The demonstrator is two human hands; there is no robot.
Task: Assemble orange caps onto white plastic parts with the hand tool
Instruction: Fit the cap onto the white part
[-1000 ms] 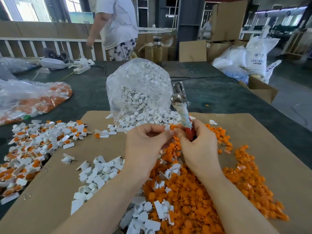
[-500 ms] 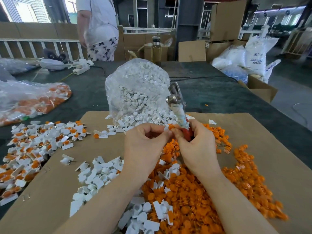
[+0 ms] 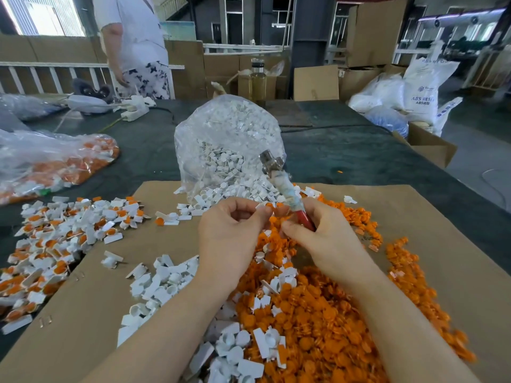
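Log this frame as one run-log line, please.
step: capping | left hand: pinches white part | right hand: grips hand tool | cap: at part

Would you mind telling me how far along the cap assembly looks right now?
Done: a pile of capped white parts lies at the left. In hand: the left hand pinches a white part with an orange cap, while the right hand grips the hand tool. Left: many loose orange caps, loose white parts, and a bag of white parts.
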